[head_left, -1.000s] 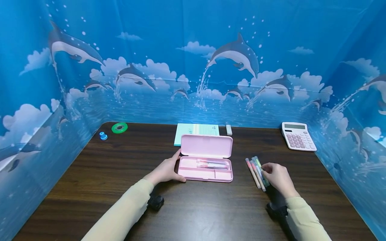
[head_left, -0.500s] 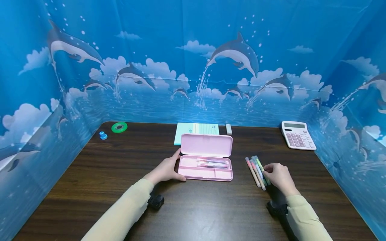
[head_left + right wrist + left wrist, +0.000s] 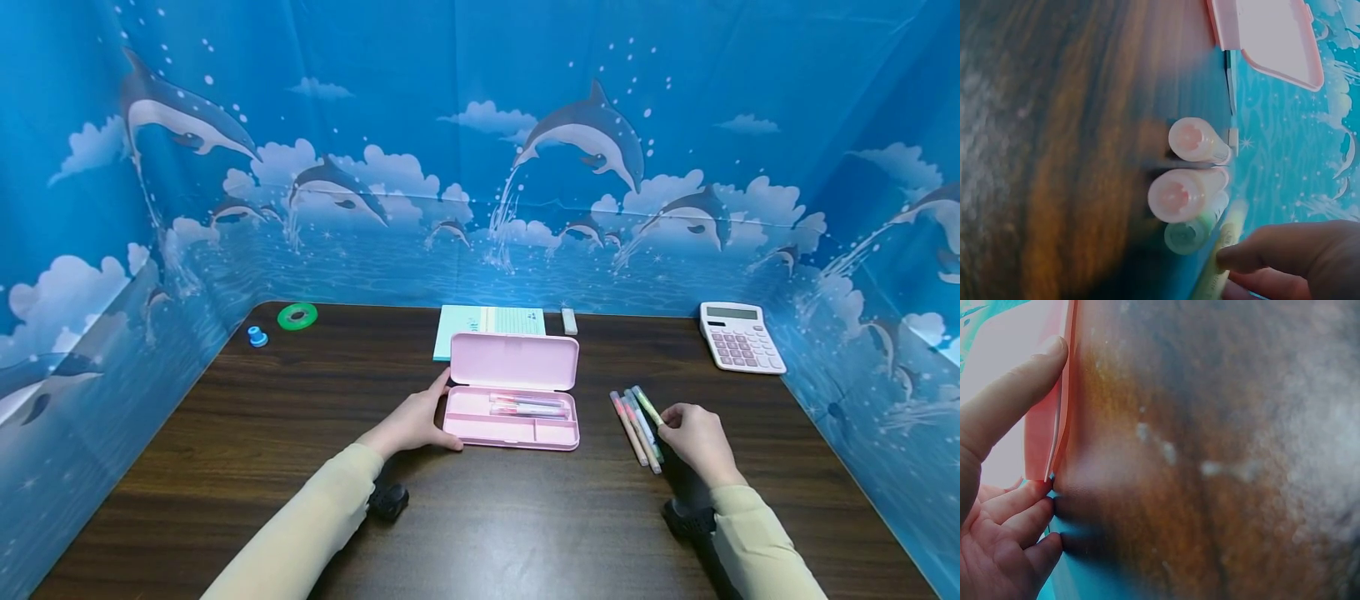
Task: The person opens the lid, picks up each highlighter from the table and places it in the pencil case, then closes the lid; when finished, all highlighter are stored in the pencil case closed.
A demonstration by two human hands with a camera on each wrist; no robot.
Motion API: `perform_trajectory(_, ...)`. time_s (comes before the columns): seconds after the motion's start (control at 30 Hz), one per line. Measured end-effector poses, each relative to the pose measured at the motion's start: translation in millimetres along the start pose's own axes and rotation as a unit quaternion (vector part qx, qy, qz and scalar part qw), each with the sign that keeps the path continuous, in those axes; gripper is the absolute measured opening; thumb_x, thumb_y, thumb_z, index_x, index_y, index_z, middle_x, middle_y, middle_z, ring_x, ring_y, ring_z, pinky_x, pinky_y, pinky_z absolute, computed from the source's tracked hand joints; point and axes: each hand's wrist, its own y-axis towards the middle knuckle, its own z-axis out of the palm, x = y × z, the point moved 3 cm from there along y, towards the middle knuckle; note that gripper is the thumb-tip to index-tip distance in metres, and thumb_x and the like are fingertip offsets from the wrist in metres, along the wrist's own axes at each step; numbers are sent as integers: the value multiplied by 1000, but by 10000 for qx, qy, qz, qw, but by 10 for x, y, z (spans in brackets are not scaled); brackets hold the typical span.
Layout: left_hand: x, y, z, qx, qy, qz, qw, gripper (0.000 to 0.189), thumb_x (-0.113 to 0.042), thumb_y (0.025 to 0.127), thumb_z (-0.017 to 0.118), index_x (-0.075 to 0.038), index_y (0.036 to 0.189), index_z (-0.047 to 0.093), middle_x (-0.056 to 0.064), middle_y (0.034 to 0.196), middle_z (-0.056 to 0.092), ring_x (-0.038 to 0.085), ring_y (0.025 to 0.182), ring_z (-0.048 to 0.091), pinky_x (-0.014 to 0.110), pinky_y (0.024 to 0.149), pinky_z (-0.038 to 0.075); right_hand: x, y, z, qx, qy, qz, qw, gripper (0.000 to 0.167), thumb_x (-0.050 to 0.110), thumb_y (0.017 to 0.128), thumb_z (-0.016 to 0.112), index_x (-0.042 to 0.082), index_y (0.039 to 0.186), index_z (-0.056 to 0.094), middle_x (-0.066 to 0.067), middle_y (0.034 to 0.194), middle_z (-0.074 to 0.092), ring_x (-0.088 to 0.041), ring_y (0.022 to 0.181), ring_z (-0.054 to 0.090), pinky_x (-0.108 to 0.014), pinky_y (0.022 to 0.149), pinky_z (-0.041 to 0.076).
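Observation:
The pink pencil case (image 3: 491, 432) lies with its lid raised, and several pens (image 3: 528, 408) rest in its rear compartment. My left hand (image 3: 411, 423) holds the case's left end, thumb at the front corner and fingers along the side; the thumb (image 3: 1029, 378) lies against its wall in the left wrist view. To the right, my right hand (image 3: 697, 442) pinches a yellow-green marker (image 3: 1216, 269) between thumb and fingers, its far end lifted. Beside it on the table lie two pink-ended markers (image 3: 628, 429) and a green-ended one (image 3: 1186, 236), close together.
Behind the case lie a mint-green notebook (image 3: 457, 321) and a white eraser (image 3: 569, 322). A calculator (image 3: 742, 337) stands at the back right. Green tape (image 3: 285, 318) and a small blue object (image 3: 257, 337) sit at the back left. A dolphin-print curtain (image 3: 375, 275) encloses the table.
The right hand has drawn the yellow-green marker slightly right, apart from the other markers, and its far end has risen. The left hand and the case stay in place.

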Motion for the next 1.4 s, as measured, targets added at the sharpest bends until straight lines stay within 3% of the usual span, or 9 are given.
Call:
perform_trajectory(0.3, 22, -2, -2, -55, -4, 65, 10000, 124, -35, 64, 88, -7, 153, 7, 14, 143, 45, 28, 127, 47, 46, 104, 36, 171, -23, -56, -614, -169, -289, 9976, 18, 7, 77, 65, -1, 93, 67, -12, 82, 61, -24, 71, 53, -40, 62, 45)
perform_trajectory(0.7, 41, -4, 20, -51, -115, 20, 9999, 126, -34, 63, 89, -8, 153, 6, 14, 143, 46, 27, 126, 47, 45, 104, 36, 624, -57, 12, -869, -7, -927, 9919, 14, 11, 77, 72, 7, 91, 70, -7, 81, 61, -21, 71, 54, -35, 58, 43)
perform_trajectory(1.1, 18, -2, 19, -37, -67, -29, 10000, 125, -35, 63, 89, -7, 153, 7, 14, 143, 46, 27, 127, 47, 45, 106, 35, 1093, -95, 308, -740, 228, -1512, 9855, 13, 6, 75, 75, 9, 87, 71, -4, 80, 60, -20, 73, 53, -39, 67, 50)
perform_trajectory(1.4, 44, 15, 23, -68, 14, 28, 10000, 125, -37, 63, 88, -5, 153, 7, 14, 143, 45, 28, 127, 47, 45, 105, 37, 1444, -91, 496, -574, 246, -2017, 9775, 10, 4, 75, 74, 12, 82, 71, 0, 76, 58, -17, 73, 50, -32, 65, 44)
